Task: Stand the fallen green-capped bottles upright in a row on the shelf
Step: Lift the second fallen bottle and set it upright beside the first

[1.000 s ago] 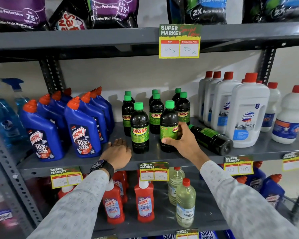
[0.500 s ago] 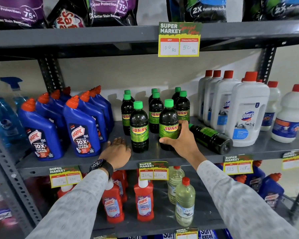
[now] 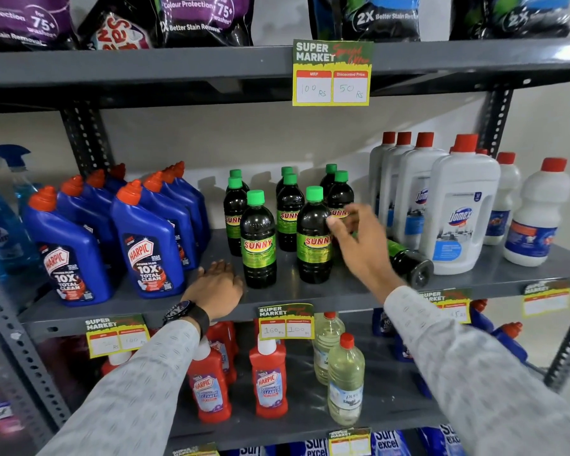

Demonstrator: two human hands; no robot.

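While the left hand [image 3: 216,287] lies flat and empty on the grey metal shelf [image 3: 310,292], the right hand [image 3: 359,245] hovers loosely spread, gripping nothing, before a fallen green-labelled dark bottle [image 3: 408,261] beside upright green-capped bottles [image 3: 313,238].

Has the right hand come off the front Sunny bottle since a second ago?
Yes. The right hand has let go and lifted up and rightward off the upright front bottle, toward the fallen bottle.

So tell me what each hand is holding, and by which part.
Nothing. The right hand is open beside a standing bottle; the left hand rests flat on the shelf.
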